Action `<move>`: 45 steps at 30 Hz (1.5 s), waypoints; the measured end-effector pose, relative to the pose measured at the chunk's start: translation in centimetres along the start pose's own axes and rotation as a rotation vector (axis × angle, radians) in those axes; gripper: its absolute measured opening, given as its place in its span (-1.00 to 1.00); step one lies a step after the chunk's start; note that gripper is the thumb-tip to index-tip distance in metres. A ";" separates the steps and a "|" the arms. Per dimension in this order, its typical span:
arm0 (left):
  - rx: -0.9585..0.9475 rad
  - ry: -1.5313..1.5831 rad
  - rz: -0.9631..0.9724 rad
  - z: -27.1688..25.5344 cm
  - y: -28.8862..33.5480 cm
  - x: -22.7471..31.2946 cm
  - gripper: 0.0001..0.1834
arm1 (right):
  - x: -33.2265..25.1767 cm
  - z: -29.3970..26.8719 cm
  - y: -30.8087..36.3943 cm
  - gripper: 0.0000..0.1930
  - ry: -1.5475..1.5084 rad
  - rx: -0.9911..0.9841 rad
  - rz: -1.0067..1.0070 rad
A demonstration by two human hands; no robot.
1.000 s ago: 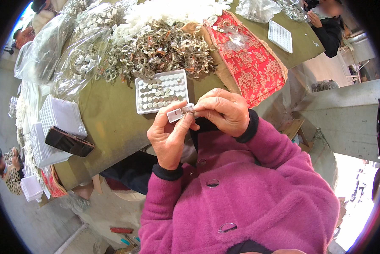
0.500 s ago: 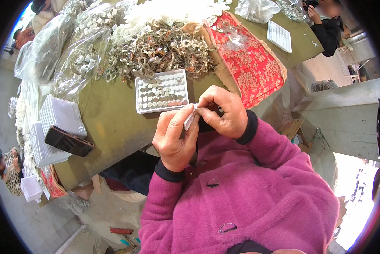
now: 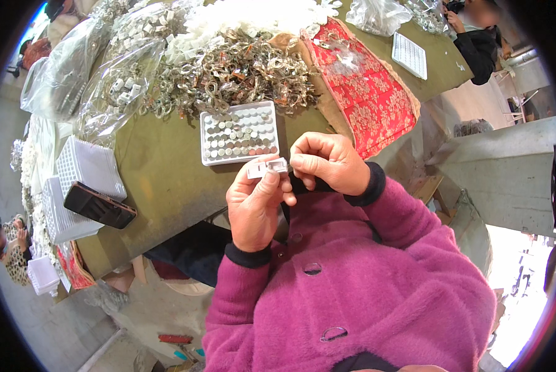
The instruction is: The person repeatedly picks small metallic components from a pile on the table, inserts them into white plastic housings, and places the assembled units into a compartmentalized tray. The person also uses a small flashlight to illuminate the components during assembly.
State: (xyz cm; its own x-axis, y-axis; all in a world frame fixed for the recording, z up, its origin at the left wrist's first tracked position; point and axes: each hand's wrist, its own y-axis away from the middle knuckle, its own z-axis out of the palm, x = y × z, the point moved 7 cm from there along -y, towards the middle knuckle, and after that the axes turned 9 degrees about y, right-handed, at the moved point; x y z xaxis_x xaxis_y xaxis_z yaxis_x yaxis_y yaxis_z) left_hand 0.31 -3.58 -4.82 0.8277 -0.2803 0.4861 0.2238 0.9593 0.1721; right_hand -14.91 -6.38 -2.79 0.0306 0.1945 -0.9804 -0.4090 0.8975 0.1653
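My left hand (image 3: 254, 208) pinches a small white plastic casing (image 3: 263, 168) between thumb and fingers, with an open recess facing up at its right end. Close by that end is my right hand (image 3: 332, 162), thumb and forefinger pressed together. Whatever they hold, if anything, is too small to make out. Just beyond both hands lies a white tray (image 3: 206, 149) with rows of round pits. Silvery discs (image 3: 229, 151) sit in many of its pits, and a few coppery ones (image 3: 266, 150) are in the nearest row.
Behind the tray is a heap of wired parts (image 3: 240, 74), beside a red floral cloth (image 3: 374, 99). A dark phone (image 3: 98, 206) leans on stacked white trays (image 3: 92, 164) at the left. Clear plastic bags (image 3: 61, 80) hold more parts. Another person (image 3: 476, 49) sits at the far right.
My right hand has moved slightly right, off the white casing. My left hand has turned the casing from upright to lying level, so its recess shows.
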 end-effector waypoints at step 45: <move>0.148 -0.311 0.075 -2.1 -1.8 1.9 -0.78 | -3.2 3.3 -3.2 -0.86 1.190 0.159 -0.699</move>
State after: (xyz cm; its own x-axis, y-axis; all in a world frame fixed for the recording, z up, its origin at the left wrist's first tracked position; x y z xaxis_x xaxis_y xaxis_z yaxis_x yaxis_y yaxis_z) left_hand 2.58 -5.80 -6.02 0.6375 -0.2283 0.7358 0.0729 0.9687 0.2374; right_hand -10.73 -8.57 0.16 -0.6362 -0.6870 -0.3511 -0.5213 0.7183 -0.4608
